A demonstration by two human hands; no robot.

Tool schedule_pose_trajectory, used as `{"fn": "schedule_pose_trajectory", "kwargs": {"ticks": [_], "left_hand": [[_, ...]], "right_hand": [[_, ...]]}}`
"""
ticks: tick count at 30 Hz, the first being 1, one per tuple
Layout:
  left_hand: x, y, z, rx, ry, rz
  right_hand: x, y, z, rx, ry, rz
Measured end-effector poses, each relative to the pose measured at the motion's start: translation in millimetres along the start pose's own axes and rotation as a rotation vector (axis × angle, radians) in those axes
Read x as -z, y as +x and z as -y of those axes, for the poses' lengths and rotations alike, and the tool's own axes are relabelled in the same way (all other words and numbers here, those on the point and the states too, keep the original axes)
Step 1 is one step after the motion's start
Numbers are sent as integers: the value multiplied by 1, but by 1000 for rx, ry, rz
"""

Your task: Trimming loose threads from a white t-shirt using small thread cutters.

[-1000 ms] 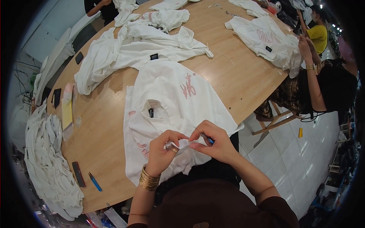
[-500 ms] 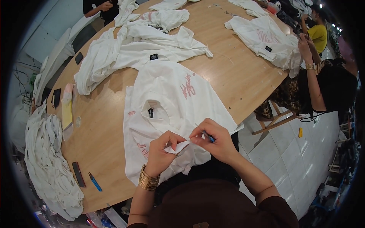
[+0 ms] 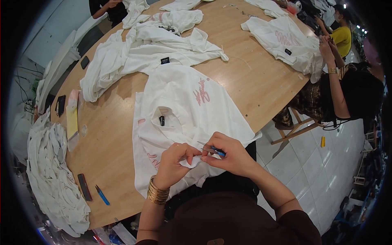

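A white shirt (image 3: 179, 90) with pink lettering lies spread over the table's front edge, its collar and black neck label facing up. My left hand (image 3: 176, 162), gold bangles at the wrist, pinches a folded bit of the shirt's fabric near its lower edge. Close beside it, my right hand (image 3: 228, 155) holds small blue-handled thread snips (image 3: 214, 151), blades pointing left. The right thumb and fingertips meet at the pinched fabric; whether they grip a thread there is too small to tell.
On the round wooden table (image 3: 118, 163) lie other blue snips (image 3: 102, 195), a dark red-edged bar (image 3: 84, 187) and a yellow pad (image 3: 72, 122). White garments (image 3: 57, 175) are heaped at left; more (image 3: 143, 53) lie beyond. A co-worker's hands (image 3: 328, 47) are at the right over another shirt.
My right hand has shifted slightly down and left, and the snips' blades now show more plainly. The fabric edge in my left hand has folded over.
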State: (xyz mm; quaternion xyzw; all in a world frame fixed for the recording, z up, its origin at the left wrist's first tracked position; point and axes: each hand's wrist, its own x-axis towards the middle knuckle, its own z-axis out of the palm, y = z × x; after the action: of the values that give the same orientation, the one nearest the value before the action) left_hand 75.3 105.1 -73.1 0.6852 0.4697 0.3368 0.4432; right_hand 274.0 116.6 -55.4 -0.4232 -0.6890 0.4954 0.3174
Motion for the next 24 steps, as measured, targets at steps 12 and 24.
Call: {"fn": "schedule_pose_trajectory", "kwargs": {"ticks": [12,24], "left_hand": [[1,-1,1,14,2,1],[4,-4,2,-59,-53,18]], "right_hand": [[-1,0,-7,6,38,-48],[-2,-6,-13,-26,16,-40]]}}
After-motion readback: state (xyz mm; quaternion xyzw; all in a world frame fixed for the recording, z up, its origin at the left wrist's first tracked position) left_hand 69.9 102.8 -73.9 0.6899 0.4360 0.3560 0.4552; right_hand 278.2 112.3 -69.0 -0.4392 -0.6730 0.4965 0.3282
